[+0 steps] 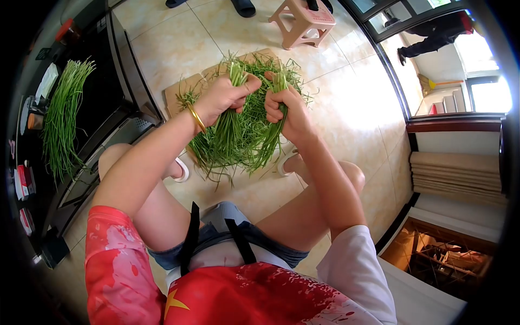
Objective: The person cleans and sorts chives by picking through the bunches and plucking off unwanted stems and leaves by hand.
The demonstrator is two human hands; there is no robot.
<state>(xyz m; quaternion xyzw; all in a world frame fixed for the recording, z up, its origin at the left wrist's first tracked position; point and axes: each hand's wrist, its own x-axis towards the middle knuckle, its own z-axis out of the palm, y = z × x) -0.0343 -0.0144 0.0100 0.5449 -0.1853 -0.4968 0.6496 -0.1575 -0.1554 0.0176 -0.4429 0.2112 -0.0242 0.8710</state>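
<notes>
My left hand [223,98], with a gold bangle at its wrist, is closed round a bunch of long green stalks [229,130]. Their pale ends stick up above the fist and the green blades hang below. Close by on the right, my right hand [287,108] grips a smaller bunch [273,140] the same way. The two hands are a little apart. Under them a large loose heap of green stalks [250,116] lies on flattened cardboard [174,97] on the tiled floor, between my feet.
A black cabinet [103,81] at the left bears another green bundle [67,116] and small items. A pink stool [307,24] and dark slippers [244,7] stand beyond the heap. Another person's dark-trousered legs [433,43] show through the doorway at the upper right.
</notes>
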